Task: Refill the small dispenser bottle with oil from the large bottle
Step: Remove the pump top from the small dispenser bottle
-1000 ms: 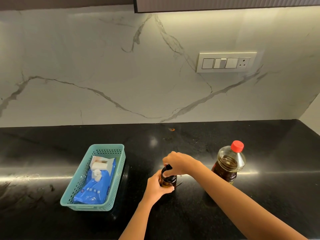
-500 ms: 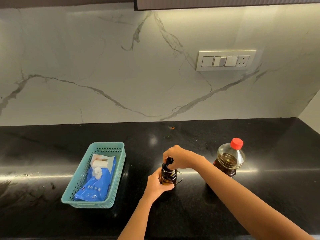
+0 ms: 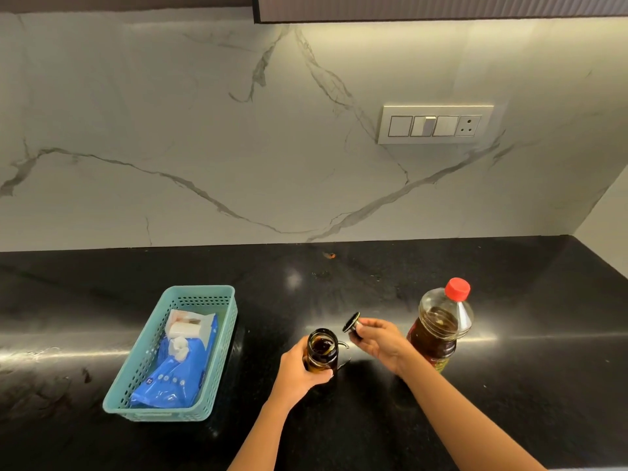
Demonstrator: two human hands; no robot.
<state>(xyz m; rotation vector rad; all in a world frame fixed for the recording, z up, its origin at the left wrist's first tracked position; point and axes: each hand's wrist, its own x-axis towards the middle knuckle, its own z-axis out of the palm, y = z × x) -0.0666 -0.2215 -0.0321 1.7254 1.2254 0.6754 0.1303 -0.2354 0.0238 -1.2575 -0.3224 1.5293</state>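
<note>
A small dark glass dispenser bottle [image 3: 322, 350] stands on the black counter [image 3: 526, 385], its mouth uncovered and a little dark oil inside. My left hand [image 3: 299, 372] wraps around its lower body. My right hand [image 3: 380, 341] holds the bottle's black lid [image 3: 351, 323] just to the right of the mouth, tilted on edge. The large clear oil bottle [image 3: 441, 326] with a red cap [image 3: 457, 289] stands upright right behind my right hand, about half full of dark oil.
A teal plastic basket [image 3: 119, 399] sits on the counter to the left, holding a blue wipes pack [image 3: 176, 372] and a small white packet. The marble backsplash carries a switch panel [image 3: 435, 124]. A cabinet edge hangs overhead.
My right hand has lifted the black lid off the small bottle and moved it to the right. The bottle's mouth now shows. My left hand still grips the bottle.
</note>
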